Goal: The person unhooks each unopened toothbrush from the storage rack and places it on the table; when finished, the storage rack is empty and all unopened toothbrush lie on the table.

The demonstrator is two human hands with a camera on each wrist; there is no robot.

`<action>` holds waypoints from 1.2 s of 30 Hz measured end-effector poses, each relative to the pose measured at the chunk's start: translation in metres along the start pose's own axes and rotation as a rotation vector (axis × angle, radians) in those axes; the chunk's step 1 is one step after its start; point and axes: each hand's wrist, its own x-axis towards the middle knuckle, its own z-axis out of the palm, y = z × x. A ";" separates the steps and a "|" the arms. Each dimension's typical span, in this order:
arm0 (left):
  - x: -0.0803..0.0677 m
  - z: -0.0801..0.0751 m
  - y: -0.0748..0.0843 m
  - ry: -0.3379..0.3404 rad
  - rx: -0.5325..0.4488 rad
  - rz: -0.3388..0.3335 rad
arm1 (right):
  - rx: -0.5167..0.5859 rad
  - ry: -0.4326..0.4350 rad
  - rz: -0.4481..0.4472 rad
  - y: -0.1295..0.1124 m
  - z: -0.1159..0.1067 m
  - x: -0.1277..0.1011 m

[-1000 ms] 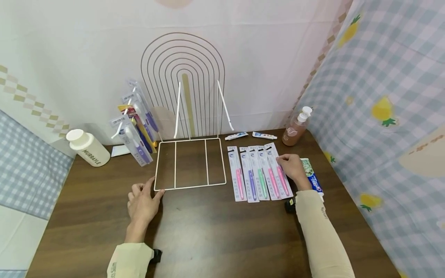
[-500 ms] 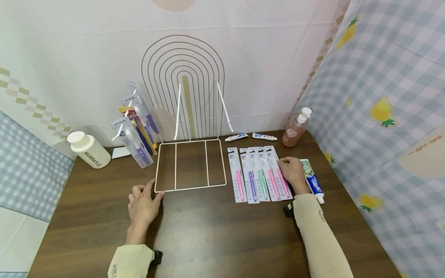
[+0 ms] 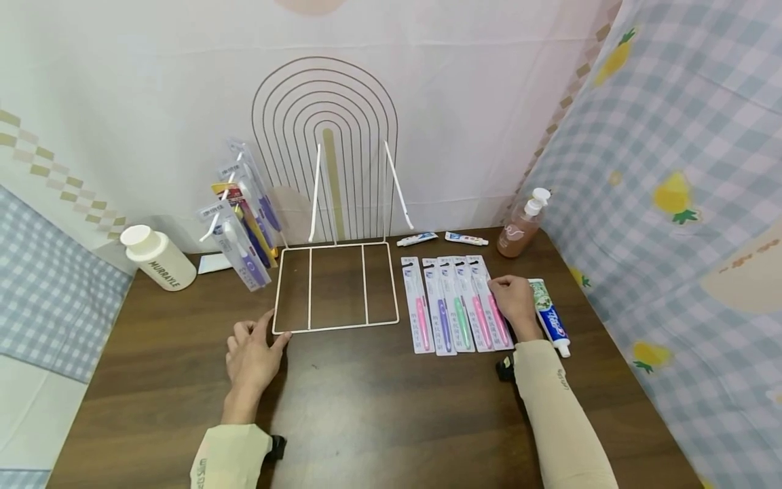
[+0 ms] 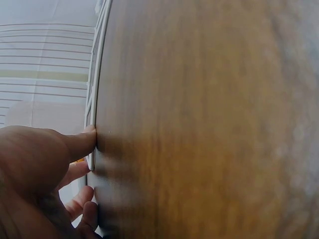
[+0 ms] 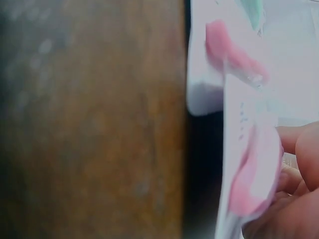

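On the brown table (image 3: 379, 407), left hand (image 3: 252, 358): my fingers lie relaxed, thumb touching the white wire rack (image 3: 336, 288) corner.
Right hand (image 3: 515, 303): pinching the rightmost pink packaged toothbrush (image 3: 493, 305).
Count: five packs lie flat.

Five flat toothbrush packs (image 3: 455, 303), perhaps four standing, three tubes (image 3: 548, 314), two bottles (image 3: 519, 228).

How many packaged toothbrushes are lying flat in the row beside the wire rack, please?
5, side by side right of the wire rack: pink, purple, green, pink, and pink under the right hand. More packs lean upright left of the rack.
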 end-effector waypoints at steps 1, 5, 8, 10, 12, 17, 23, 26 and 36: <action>0.000 0.000 0.000 -0.001 0.000 0.002 | 0.002 0.004 -0.002 0.000 0.000 0.000; 0.000 -0.001 0.001 -0.010 -0.002 0.004 | 0.007 0.008 -0.002 0.000 0.001 0.000; -0.001 -0.001 0.001 -0.013 -0.003 0.007 | 0.012 0.003 0.003 0.001 0.001 0.001; -0.001 -0.001 0.001 -0.012 -0.004 0.008 | 0.017 -0.003 0.010 0.001 0.001 0.000; -0.002 -0.001 0.002 -0.010 -0.006 0.009 | 0.021 -0.010 0.019 0.000 0.001 -0.001; -0.001 0.000 0.002 -0.011 -0.007 0.010 | 0.022 -0.011 0.037 -0.005 -0.001 -0.008; -0.001 0.000 0.004 -0.006 -0.010 0.004 | -0.026 0.057 -0.102 -0.028 0.010 -0.025; -0.001 -0.001 0.004 -0.006 -0.010 0.005 | -0.015 0.041 -0.279 -0.033 0.033 -0.023; 0.000 -0.001 0.001 0.018 -0.003 0.011 | -0.252 -0.229 -0.572 -0.067 0.119 -0.056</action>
